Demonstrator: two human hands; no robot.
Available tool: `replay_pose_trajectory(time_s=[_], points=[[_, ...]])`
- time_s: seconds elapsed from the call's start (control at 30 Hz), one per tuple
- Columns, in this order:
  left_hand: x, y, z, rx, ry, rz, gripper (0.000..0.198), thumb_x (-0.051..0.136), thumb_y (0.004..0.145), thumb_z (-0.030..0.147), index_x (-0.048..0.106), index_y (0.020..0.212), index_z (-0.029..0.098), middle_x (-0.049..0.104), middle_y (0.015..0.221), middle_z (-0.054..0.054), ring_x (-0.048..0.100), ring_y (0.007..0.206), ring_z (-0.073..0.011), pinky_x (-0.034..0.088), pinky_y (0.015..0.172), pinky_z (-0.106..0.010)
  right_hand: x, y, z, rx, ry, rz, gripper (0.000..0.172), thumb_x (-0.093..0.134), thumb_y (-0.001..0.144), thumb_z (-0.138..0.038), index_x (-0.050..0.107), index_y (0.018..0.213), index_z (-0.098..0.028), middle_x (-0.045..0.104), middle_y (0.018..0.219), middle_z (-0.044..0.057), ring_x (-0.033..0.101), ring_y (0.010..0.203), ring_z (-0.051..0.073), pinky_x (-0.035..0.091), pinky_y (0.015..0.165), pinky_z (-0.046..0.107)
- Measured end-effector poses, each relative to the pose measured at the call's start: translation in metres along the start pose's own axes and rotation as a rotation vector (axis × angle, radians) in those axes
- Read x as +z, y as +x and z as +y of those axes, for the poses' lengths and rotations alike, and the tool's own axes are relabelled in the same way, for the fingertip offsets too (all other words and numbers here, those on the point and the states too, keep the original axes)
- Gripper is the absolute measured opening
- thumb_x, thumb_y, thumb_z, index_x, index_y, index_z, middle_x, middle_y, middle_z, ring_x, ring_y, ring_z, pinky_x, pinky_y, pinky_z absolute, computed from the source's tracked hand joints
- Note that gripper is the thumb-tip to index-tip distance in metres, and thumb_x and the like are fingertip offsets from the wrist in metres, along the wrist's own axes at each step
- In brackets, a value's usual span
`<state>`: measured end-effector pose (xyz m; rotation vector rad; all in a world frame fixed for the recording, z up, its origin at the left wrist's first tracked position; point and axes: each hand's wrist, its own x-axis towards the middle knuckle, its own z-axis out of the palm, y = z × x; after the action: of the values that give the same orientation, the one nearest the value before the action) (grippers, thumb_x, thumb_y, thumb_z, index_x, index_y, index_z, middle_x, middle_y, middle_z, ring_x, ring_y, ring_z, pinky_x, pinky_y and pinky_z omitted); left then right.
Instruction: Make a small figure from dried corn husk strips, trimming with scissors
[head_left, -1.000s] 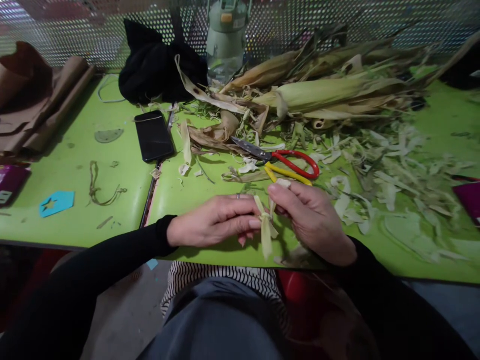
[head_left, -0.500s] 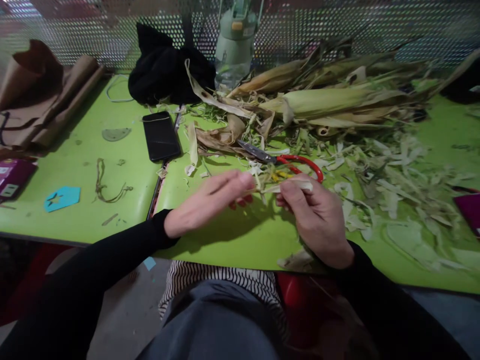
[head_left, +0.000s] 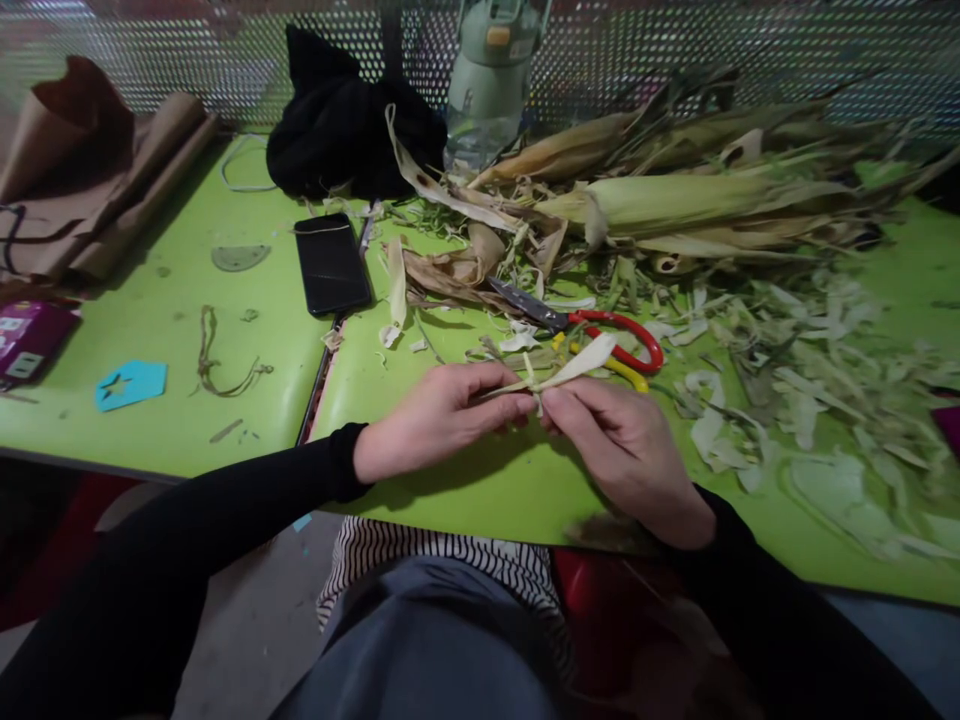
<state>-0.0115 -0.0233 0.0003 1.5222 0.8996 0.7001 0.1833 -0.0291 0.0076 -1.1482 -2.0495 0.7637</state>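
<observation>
Between my two hands is a small tied piece of pale corn husk [head_left: 574, 366], with a knot near its middle and a broad end sticking out up to the right. My left hand [head_left: 442, 412] pinches its left end between thumb and fingers. My right hand [head_left: 626, 445] is closed on it just below the knot, thumb against fingertips. Just beyond the hands lie scissors [head_left: 616, 335] with red handles and dark blades pointing left. A yellow handle [head_left: 628, 375] shows partly behind the husk; the rest of that tool is hidden.
Whole dried corn husks [head_left: 675, 200] are heaped at the back, with shredded husk [head_left: 810, 370] spread to the right. A phone [head_left: 332, 265], blue paper cutout [head_left: 131, 385] and twisted cord [head_left: 214, 360] lie left. A green bottle [head_left: 491, 75] and black cloth bag [head_left: 349, 130] stand behind.
My left hand, stretched out before, has closed on the husk's left end. The husk's broad end has swung upward, and my right fingers have shifted toward the knot. The view has shifted slightly.
</observation>
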Motion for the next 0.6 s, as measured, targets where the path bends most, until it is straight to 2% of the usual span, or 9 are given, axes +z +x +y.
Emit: replay_pose_trajectory(time_s=[0.1, 0.17, 0.27, 0.33, 0.43, 0.5, 0.6], points=[[-0.0013, -0.0010, -0.0007, 0.032, 0.040, -0.033, 0.031, 0.052, 0.098, 0.039, 0.064, 0.085, 0.013, 0.062, 0.076, -0.001, 0.055, 0.069, -0.0097, 0.044, 0.066, -0.022, -0.0017, 0.0011, 0.0009, 0.100, 0.089, 0.016, 0.037, 0.053, 0.097, -0.044, 0.052, 0.067, -0.022, 0.045, 0.057, -0.004, 0.039, 0.050, 0.010, 0.031, 0.048, 0.027], [-0.0022, -0.0025, 0.0001, 0.074, 0.139, -0.055, 0.030, 0.052, 0.098, 0.038, 0.065, 0.087, 0.013, 0.064, 0.077, -0.001, 0.056, 0.069, -0.0101, 0.043, 0.066, -0.022, -0.0033, 0.0023, 0.0005, 0.183, 0.172, 0.044, 0.034, 0.055, 0.095, -0.051, 0.055, 0.077, -0.022, 0.043, 0.059, -0.005, 0.037, 0.050, 0.010, 0.029, 0.046, 0.027], [-0.0019, -0.0043, 0.0024, 0.150, 0.314, -0.063, 0.027, 0.052, 0.099, 0.033, 0.067, 0.089, 0.013, 0.066, 0.077, -0.003, 0.057, 0.070, -0.0110, 0.040, 0.065, -0.023, -0.0042, 0.0040, -0.0010, 0.266, 0.274, -0.045, 0.027, 0.064, 0.090, -0.049, 0.062, 0.090, -0.022, 0.052, 0.065, -0.004, 0.042, 0.054, 0.011, 0.031, 0.048, 0.026], [-0.0005, -0.0043, 0.0033, 0.145, 0.368, -0.054, 0.026, 0.053, 0.098, 0.032, 0.068, 0.091, 0.012, 0.067, 0.077, -0.003, 0.056, 0.068, -0.0113, 0.039, 0.065, -0.024, -0.0033, 0.0043, -0.0018, 0.283, 0.298, -0.069, 0.023, 0.068, 0.088, -0.045, 0.063, 0.088, -0.022, 0.057, 0.069, -0.002, 0.046, 0.056, 0.011, 0.033, 0.049, 0.025], [0.0017, -0.0030, 0.0030, 0.079, 0.297, -0.042, 0.029, 0.059, 0.094, 0.039, 0.068, 0.101, 0.012, 0.071, 0.088, -0.005, 0.059, 0.075, -0.0130, 0.042, 0.069, -0.025, -0.0012, 0.0030, -0.0023, 0.286, 0.351, -0.031, 0.019, 0.067, 0.089, -0.040, 0.061, 0.084, -0.022, 0.056, 0.067, -0.004, 0.048, 0.057, 0.010, 0.035, 0.051, 0.024], [0.0021, -0.0020, 0.0029, 0.047, 0.230, -0.056, 0.031, 0.059, 0.095, 0.041, 0.068, 0.103, 0.013, 0.071, 0.093, -0.005, 0.060, 0.079, -0.0135, 0.043, 0.072, -0.025, -0.0002, 0.0016, -0.0025, 0.300, 0.410, -0.058, 0.019, 0.063, 0.092, -0.039, 0.058, 0.086, -0.022, 0.055, 0.062, -0.005, 0.047, 0.054, 0.010, 0.035, 0.049, 0.025], [0.0020, -0.0021, 0.0050, 0.017, 0.173, -0.124, 0.030, 0.050, 0.099, 0.039, 0.065, 0.092, 0.014, 0.064, 0.079, -0.001, 0.053, 0.068, -0.0106, 0.041, 0.066, -0.024, 0.0004, -0.0001, -0.0030, 0.305, 0.454, -0.050, 0.017, 0.061, 0.094, -0.038, 0.055, 0.090, -0.022, 0.054, 0.058, -0.005, 0.047, 0.051, 0.010, 0.034, 0.048, 0.025]])
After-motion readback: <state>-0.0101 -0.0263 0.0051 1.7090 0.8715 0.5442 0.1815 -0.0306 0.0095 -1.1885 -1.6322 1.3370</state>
